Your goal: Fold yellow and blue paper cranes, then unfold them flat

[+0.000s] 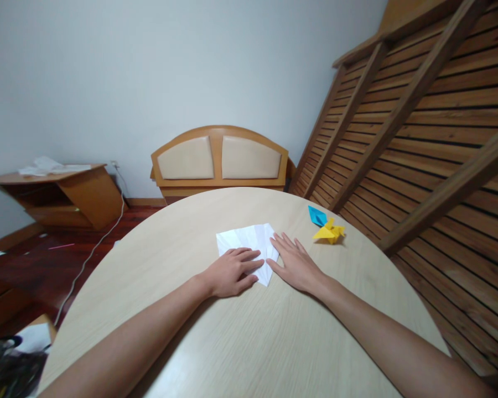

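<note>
A creased white sheet of paper (249,239) lies flat on the round light wooden table (240,337). My left hand (231,272) rests palm down on the paper's near left part, fingers pointing right. My right hand (295,264) lies flat beside it, fingers spread, with its fingertips touching the paper's right edge. Neither hand grips anything. To the right of my right hand sit a folded yellow paper figure (328,232) and a folded blue paper figure (317,215), touching each other.
Behind the table stands a wooden headboard (219,157) against the pale wall. A slatted wooden frame (423,132) leans along the right. At the left is a low wooden cabinet (62,193) with papers on top, and a white cable (92,251) runs across the dark floor.
</note>
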Tool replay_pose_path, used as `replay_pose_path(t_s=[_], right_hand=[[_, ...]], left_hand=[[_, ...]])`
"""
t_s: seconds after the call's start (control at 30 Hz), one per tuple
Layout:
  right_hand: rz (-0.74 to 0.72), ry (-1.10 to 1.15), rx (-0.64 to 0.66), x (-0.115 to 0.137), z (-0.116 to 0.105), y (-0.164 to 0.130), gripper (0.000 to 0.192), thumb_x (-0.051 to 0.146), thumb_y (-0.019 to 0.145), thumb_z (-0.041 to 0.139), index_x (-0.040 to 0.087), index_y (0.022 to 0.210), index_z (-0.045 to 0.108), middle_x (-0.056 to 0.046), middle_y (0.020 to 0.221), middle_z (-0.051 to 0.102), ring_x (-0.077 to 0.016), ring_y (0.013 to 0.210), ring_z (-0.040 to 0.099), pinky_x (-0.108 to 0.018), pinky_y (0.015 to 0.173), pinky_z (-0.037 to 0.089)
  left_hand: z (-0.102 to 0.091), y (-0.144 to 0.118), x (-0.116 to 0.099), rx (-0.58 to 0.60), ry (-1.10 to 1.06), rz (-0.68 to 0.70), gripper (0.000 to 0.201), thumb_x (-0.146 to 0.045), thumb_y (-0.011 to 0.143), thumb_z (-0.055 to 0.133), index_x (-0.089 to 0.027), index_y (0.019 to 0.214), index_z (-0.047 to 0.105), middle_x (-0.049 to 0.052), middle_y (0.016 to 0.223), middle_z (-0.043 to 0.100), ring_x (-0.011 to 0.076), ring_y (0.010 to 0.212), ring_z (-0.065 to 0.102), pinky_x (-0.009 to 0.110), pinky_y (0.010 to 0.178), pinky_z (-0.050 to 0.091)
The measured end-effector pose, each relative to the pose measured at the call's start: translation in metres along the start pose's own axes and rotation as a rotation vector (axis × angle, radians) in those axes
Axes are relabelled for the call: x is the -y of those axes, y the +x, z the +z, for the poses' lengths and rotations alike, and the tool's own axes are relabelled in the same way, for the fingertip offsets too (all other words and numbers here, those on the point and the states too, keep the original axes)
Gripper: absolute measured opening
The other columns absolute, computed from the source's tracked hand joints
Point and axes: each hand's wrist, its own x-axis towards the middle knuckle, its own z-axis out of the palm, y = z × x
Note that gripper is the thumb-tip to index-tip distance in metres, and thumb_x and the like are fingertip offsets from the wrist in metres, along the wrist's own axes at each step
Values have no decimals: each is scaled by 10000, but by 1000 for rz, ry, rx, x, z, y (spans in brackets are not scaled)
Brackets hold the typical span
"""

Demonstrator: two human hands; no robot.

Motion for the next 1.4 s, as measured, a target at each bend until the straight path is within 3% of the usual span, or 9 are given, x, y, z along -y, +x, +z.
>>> replay_pose_path(t_s=[0.1,0.23,0.43,0.6,0.73,0.9,1.07,1.23,1.4], right_hand=[[-35,29,62,7,1,-3,757,619,945,389,156,1541,326,-122,1615,257,-310,1510,162,-548,1207,141],[29,27,115,7,1,-3,836,685,919,390,147,1552,296,-127,1626,220,-325,1513,139,-550,1208,137],[140,22,23,-4,2,3,731,619,937,429,174,1515,376,-130,1612,273,-342,1500,187,-561,1191,188],[102,2,-47,-4,0,3,636,523,937,490,171,1466,449,-132,1581,349,-339,1477,259,-543,1185,212],[63,7,-67,-1,1,4,657,570,907,519,185,1438,480,-136,1565,378,-342,1455,301,-550,1177,216],[89,8,-82,-6,5,10,679,589,893,531,158,1417,503,-158,1533,421,-333,1427,350,-508,1159,265],[136,-7,-137,-18,4,15,541,494,942,500,161,1365,553,-164,1495,469,-323,1380,414,-501,1136,302],[30,-15,-179,-13,-1,11,403,354,957,507,185,1310,601,-123,1463,513,-294,1386,407,-487,1147,296],[-189,52,-5,5,-3,2,444,426,1004,416,240,1380,562,-79,1503,487,-278,1438,348,-555,1190,173]], left_hand=[[-1,0,0,-11,-7,-4,455,-383,971,460,-249,1402,515,96,1489,487,315,1353,448,510,1107,368],[-1,0,0,-3,-2,-7,468,-395,950,495,-239,1389,532,102,1486,488,319,1347,448,507,1106,367],[-1,0,2,-1,10,14,499,-393,928,534,-250,1406,528,115,1467,503,321,1325,461,497,1097,371],[-2,0,1,-7,5,19,479,-389,923,543,-257,1384,552,112,1462,510,326,1309,471,500,1081,382],[-4,0,1,-8,-12,27,478,-387,922,546,-271,1386,551,97,1466,508,322,1305,473,498,1083,378],[-5,0,1,-7,-22,38,455,-379,924,543,-275,1365,575,93,1448,520,314,1293,476,489,1083,380],[-6,0,1,-5,-27,38,440,-374,927,538,-276,1353,585,92,1449,518,311,1280,486,488,1073,388],[-5,0,0,-7,-16,30,440,-375,928,541,-261,1351,585,97,1440,527,305,1282,486,477,1080,385],[-5,0,-1,-18,-14,6,442,-384,943,516,-268,1366,564,97,1447,525,306,1282,492,493,1072,395]])
